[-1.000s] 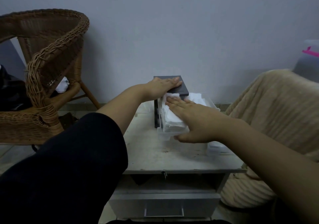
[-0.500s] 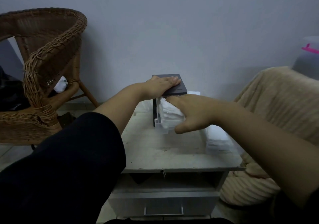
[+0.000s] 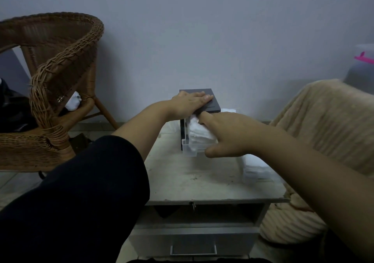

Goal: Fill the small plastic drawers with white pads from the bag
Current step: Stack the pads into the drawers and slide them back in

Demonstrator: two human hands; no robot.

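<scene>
Step in hand: seating a filled drawer. Near the far edge of the grey table [image 3: 202, 183] stands the boxy dark drawer unit [image 3: 214, 103]. The left hand [image 3: 190, 104] lies spread flat on top, steadying it. The clear rigid drawer [image 3: 187, 151] juts out, packed with soft white pads [image 3: 199, 135]. The right hand [image 3: 230, 135] presses flat on them. Next: probably a straight inward push. The clear bag [image 3: 255, 167] lies at the right edge.

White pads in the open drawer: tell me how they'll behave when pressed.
Probably soft and compressible: the white pads look rumpled under the right hand. Likely to spring back, since they bulge above the clear drawer, so they may snag on closing.
</scene>
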